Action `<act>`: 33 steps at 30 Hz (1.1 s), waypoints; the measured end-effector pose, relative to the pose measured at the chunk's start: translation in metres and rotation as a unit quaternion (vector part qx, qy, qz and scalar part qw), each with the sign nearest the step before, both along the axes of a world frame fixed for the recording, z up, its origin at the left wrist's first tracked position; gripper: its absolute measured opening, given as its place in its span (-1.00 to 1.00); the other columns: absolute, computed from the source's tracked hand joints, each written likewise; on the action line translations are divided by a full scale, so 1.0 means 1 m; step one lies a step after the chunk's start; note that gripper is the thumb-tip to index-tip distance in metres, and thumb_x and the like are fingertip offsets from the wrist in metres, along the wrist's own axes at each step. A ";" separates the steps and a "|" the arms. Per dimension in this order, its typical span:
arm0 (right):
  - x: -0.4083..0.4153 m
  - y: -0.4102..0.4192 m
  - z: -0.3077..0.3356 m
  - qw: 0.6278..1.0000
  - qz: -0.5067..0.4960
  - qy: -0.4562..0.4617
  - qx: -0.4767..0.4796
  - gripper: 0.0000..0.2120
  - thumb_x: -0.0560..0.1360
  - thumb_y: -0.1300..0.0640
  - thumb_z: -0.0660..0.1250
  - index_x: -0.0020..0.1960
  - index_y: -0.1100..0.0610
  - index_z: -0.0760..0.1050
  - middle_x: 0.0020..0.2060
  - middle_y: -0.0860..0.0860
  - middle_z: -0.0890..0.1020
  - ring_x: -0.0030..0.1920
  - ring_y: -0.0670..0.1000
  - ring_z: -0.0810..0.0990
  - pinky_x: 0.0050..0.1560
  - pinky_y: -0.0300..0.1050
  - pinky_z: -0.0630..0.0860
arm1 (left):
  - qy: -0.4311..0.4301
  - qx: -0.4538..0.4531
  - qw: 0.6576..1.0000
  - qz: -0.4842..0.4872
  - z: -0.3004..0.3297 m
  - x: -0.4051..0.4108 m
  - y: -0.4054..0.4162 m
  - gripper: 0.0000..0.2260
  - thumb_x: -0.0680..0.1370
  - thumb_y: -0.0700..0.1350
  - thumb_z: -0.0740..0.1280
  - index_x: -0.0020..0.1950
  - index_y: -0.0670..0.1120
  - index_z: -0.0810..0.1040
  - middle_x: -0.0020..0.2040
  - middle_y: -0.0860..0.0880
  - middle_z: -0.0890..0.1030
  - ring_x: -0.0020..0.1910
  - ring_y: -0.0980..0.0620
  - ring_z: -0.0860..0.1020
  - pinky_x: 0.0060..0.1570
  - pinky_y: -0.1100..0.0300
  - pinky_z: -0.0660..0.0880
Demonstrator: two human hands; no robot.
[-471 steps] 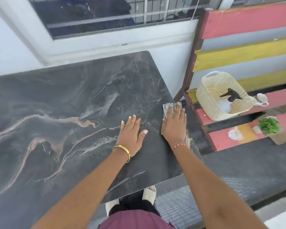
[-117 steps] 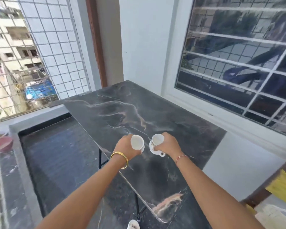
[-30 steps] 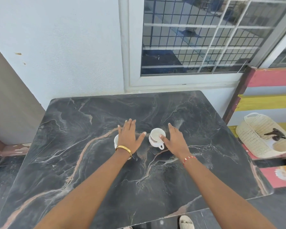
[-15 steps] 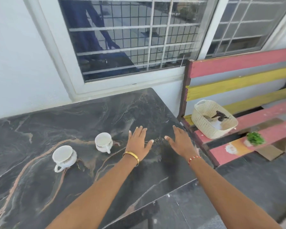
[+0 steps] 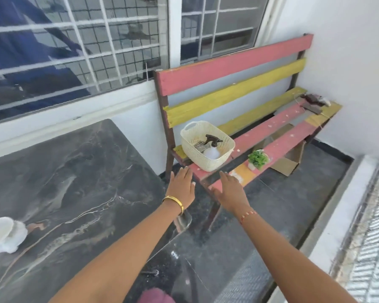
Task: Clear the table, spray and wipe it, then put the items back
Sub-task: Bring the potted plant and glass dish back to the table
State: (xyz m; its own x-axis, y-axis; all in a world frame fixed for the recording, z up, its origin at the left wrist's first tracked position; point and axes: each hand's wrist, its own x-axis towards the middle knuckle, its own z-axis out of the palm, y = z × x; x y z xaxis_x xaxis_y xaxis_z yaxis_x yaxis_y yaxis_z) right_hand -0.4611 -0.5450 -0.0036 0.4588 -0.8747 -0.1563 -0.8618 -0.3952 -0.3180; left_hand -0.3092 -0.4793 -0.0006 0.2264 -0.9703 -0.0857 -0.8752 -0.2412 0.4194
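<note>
The table (image 5: 70, 176) has a dark marble top and fills the left part of the view. One white cup (image 5: 3, 235) stands on it near the left edge. The other items are on the bench (image 5: 278, 138) to the right of the table. A cream basket (image 5: 224, 154) stands on the near end of the seat. Inside it there is a spray bottle (image 5: 211, 147) with a dark trigger head, and a folded cloth (image 5: 199, 146) lies beside the bottle. A small green plant (image 5: 258, 159) in a white pot stands on the seat, just right of the basket.

Both arms reach forward toward the bench. The left hand (image 5: 182, 189) is over the right corner of the table, with the fingers straight and released, holding nothing. It has a gold bangle (image 5: 173, 203) at the wrist. The right hand (image 5: 230, 190) is in front of the seat edge, below the basket, also with straight released fingers and nothing in it. A brown cardboard piece (image 5: 288, 160) lies under the bench, and some dark objects (image 5: 314, 102) lie on its far end.
</note>
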 end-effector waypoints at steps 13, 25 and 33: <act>-0.100 -0.150 -0.017 0.992 -0.123 0.018 0.004 -0.42 0.52 -0.12 0.23 0.41 0.19 0.27 0.35 0.13 0.42 0.36 0.17 0.34 0.38 0.05 0.28 | 0.010 0.023 0.992 -0.122 -0.028 -0.102 -0.177 -0.52 0.57 -0.14 0.13 0.48 -0.13 0.13 0.49 -0.12 0.22 0.49 -0.07 0.17 0.48 -0.06 0.08; -0.148 -0.324 -0.036 0.986 -0.142 0.051 0.074 -0.46 0.54 -0.06 0.22 0.42 0.20 0.24 0.35 0.15 0.41 0.37 0.19 0.33 0.38 0.07 0.28 | 0.052 0.085 0.988 -0.116 -0.058 -0.138 -0.341 -0.50 0.57 -0.08 0.17 0.48 -0.15 0.13 0.49 -0.12 0.22 0.49 -0.06 0.18 0.49 0.04 0.10; -0.170 -0.422 -0.078 0.979 -0.114 0.073 0.154 -0.46 0.56 -0.03 0.21 0.43 0.23 0.21 0.37 0.18 0.37 0.39 0.22 0.27 0.35 0.06 0.26 | 0.115 0.180 0.975 -0.062 -0.096 -0.156 -0.397 -0.40 0.53 0.00 0.23 0.50 -0.14 0.11 0.52 -0.10 0.16 0.51 -0.04 0.12 0.49 -0.03 0.07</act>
